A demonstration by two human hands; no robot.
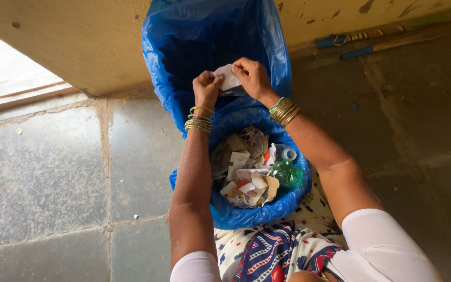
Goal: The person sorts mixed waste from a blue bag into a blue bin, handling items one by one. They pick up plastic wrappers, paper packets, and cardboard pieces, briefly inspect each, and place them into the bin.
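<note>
Above the bin (288, 201), against the blue bag (184, 47), I pinch a white paper (228, 78) between both hands: left hand (206, 87) closed on its left edge, right hand (251, 77) on its right. Its long axis runs hand to hand, bin directly beneath.

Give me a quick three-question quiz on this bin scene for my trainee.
1. True or false: both hands pinch the same white paper scrap.
2. What lines the bin? A) blue plastic bag B) cloth sack C) nothing
3. Which green thing lies among the waste in the bin?

Key:
1. True; the left hand and right hand both grip it with their fingers.
2. A, the blue plastic bag.
3. A crushed green plastic bottle.
</note>
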